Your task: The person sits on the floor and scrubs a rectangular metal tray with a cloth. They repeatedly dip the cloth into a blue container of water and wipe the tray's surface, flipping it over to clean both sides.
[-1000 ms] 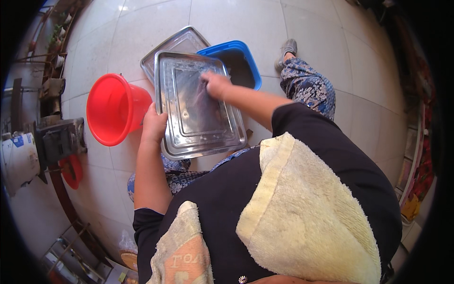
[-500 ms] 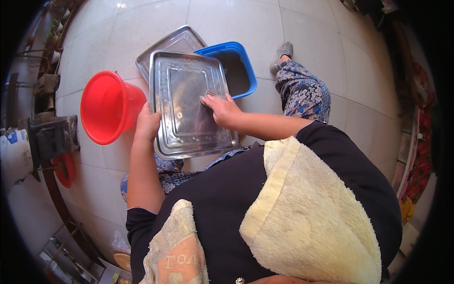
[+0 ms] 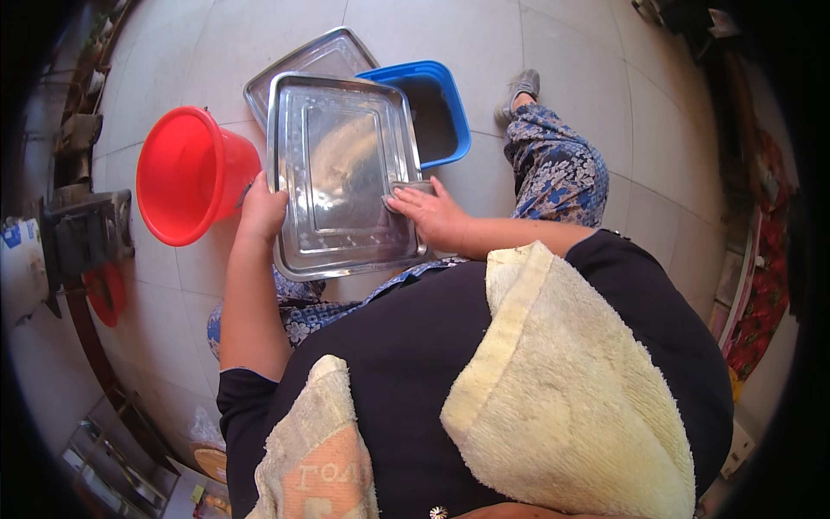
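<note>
The rectangular, silver metal tray with stepped, rounded borders (image 3: pixel 337 177) was located in front of the body, above the floor and slightly left of centre. The left hand (image 3: pixel 262 210) held its left edge, thumb lying on the rim; the remaining fingers were largely hidden, and their spacing could not be told. The right hand (image 3: pixel 439 221) lay at the tray's right edge, fingers extended and slightly parted over a small, flat grey pad (image 3: pixel 413 187), thumb standing apart on the far side. How firmly the pad was gripped could not be told.

Clearances were as follows. The tray's far edge overlapped, in view, a second, flat silver metal tray (image 3: pixel 320 59) on the floor. Its far right corner covered part of the left rim of a rectangular blue plastic tub (image 3: pixel 461 121); contact could not be determined. A round red plastic bucket (image 3: pixel 240 169) stood on the left, its wall just beside the left hand. Pale square-tiled flooring (image 3: pixel 571 52) extended beyond the tub and separated its right rim from the grey right shoe (image 3: pixel 520 93). The tray's near edge lay close to the torso.
</note>
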A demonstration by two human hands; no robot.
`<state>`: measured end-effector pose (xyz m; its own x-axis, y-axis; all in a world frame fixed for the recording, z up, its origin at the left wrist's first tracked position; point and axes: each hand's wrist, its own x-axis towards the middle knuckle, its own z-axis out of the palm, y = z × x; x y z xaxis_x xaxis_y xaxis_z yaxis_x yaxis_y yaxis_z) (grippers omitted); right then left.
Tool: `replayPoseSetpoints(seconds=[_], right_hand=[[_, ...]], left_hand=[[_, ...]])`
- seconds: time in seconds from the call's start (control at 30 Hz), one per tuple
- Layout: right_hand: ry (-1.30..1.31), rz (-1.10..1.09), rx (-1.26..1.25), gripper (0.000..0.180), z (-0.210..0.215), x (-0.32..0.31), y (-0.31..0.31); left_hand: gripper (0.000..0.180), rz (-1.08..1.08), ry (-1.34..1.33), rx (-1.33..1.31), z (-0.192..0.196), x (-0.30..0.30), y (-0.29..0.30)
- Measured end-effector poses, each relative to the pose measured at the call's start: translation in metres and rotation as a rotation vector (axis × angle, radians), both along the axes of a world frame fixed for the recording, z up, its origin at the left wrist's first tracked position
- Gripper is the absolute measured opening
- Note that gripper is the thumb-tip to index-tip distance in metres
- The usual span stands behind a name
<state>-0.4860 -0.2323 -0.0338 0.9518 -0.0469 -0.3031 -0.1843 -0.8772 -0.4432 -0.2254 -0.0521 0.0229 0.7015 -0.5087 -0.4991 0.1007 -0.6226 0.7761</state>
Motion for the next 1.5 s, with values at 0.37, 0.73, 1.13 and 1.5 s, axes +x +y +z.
replayPoseSetpoints(seconds=[0.37,0.73,1.13,1.5], right_hand=[[-0.011,-0.304,0.056,0.057,-0.048,0.112,-0.073],[-0.077,-0.118,-0.173,0.064,-0.041,0.069,-0.042],[0.004,0.153,-0.221,0.056,-0.007,0.022,-0.007],[-0.017,0.057,-0.497,0.047,-0.020,0.084,-0.037]], left_hand=[[0.042,-0.029,-0.157,0.141,-0.040,0.020,0.012],[0.048,-0.035,-0.175,0.315,-0.057,0.028,0.009],[0.055,0.016,-0.251,0.450,-0.034,0.025,-0.001],[0.054,0.088,-0.347,0.388,-0.042,0.024,0.006]])
